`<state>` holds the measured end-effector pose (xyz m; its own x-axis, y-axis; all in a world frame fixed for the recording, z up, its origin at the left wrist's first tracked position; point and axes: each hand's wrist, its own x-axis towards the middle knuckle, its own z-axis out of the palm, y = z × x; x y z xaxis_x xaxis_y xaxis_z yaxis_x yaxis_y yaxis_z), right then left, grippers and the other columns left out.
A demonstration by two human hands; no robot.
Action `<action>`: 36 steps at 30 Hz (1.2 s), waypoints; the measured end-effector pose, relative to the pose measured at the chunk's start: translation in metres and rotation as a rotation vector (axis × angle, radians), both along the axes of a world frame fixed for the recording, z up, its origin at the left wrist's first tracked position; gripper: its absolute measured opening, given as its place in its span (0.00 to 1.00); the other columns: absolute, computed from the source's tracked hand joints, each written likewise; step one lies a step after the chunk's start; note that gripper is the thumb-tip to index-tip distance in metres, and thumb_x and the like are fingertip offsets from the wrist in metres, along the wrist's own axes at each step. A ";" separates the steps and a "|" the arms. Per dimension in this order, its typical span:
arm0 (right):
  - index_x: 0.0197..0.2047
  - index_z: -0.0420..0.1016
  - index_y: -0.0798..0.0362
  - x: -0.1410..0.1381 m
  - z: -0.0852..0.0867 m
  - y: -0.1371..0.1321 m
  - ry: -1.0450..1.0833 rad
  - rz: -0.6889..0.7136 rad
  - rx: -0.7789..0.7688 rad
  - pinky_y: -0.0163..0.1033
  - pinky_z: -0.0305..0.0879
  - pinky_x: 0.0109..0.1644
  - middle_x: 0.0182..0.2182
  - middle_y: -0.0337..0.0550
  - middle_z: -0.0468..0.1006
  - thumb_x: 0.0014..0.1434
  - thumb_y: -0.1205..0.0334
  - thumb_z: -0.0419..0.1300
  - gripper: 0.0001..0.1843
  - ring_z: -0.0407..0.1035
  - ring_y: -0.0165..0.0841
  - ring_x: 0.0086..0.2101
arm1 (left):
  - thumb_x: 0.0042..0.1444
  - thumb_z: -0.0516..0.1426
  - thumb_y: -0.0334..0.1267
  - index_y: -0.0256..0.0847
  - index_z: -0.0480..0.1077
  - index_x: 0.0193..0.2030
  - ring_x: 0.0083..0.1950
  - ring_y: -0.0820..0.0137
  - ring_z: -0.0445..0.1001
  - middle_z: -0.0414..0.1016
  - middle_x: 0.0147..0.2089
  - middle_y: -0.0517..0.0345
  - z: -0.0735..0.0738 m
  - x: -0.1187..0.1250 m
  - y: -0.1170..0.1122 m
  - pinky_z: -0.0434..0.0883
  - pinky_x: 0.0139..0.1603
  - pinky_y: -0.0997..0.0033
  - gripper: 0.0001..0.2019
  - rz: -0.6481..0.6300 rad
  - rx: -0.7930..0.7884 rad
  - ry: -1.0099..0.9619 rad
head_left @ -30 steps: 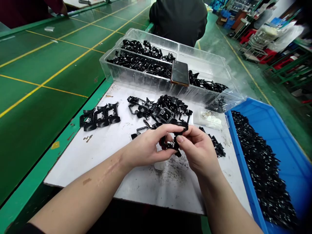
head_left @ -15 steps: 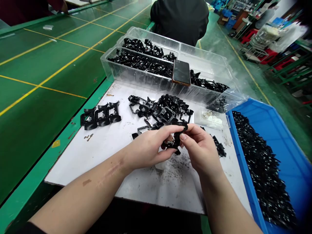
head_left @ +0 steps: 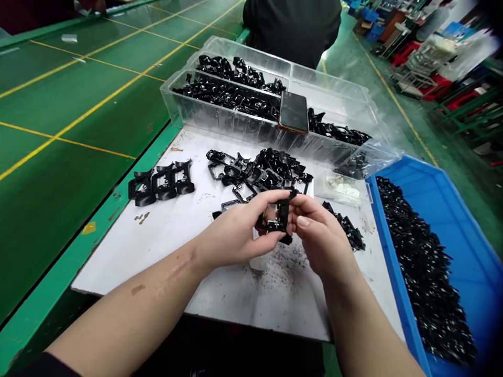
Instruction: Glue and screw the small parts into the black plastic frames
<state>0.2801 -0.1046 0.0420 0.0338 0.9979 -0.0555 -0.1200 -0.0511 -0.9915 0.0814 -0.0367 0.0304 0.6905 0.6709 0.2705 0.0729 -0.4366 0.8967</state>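
Observation:
My left hand point(head_left: 239, 233) and my right hand point(head_left: 320, 235) meet above the white board point(head_left: 165, 246), both pinched on one small black plastic frame part point(head_left: 276, 217). The left thumb and forefinger grip its left side, and the right fingertips press on its right edge. A loose heap of similar black frame parts point(head_left: 261, 173) lies just beyond the hands. A row of three black parts point(head_left: 161, 183) sits at the board's left edge. A smaller pile of black bits point(head_left: 348, 230) lies to the right of my right hand.
Clear plastic trays point(head_left: 220, 118) holding black parts stand at the back, a phone point(head_left: 293, 112) lying across them. A blue bin point(head_left: 463, 235) full of small black pieces is at the right. A green conveyor belt point(head_left: 66, 136) runs along the left. A person in dark clothing point(head_left: 293, 23) sits beyond.
Both hands have turned the black part slightly and raised it a little; the right fingers shifted along its edge. The rest has not moved.

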 end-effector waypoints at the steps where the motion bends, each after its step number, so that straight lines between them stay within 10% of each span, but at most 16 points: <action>1: 0.54 0.81 0.46 0.001 0.000 -0.001 -0.013 0.020 -0.011 0.38 0.70 0.40 0.39 0.41 0.79 0.66 0.54 0.69 0.15 0.71 0.34 0.37 | 0.64 0.63 0.34 0.46 0.61 0.74 0.39 0.70 0.78 0.76 0.43 0.60 0.001 0.000 0.000 0.79 0.43 0.69 0.33 0.017 -0.033 -0.021; 14: 0.47 0.77 0.45 -0.017 0.011 -0.006 -0.405 -0.050 0.025 0.45 0.69 0.43 0.35 0.40 0.75 0.64 0.63 0.66 0.08 0.70 0.38 0.37 | 0.63 0.64 0.31 0.53 0.60 0.76 0.40 0.69 0.78 0.78 0.45 0.60 0.002 -0.003 0.001 0.78 0.38 0.72 0.36 0.076 0.045 0.001; 36: 0.50 0.80 0.45 -0.012 0.007 -0.006 -0.184 -0.006 -0.003 0.43 0.69 0.42 0.39 0.42 0.79 0.65 0.60 0.66 0.10 0.71 0.38 0.38 | 0.63 0.63 0.30 0.50 0.60 0.76 0.40 0.70 0.78 0.77 0.44 0.60 0.002 -0.003 0.002 0.78 0.42 0.72 0.36 0.064 -0.004 -0.035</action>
<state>0.2678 -0.1104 0.0490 0.0494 0.9975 -0.0506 0.0628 -0.0537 -0.9966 0.0788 -0.0349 0.0320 0.6361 0.7148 0.2904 0.0697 -0.4280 0.9011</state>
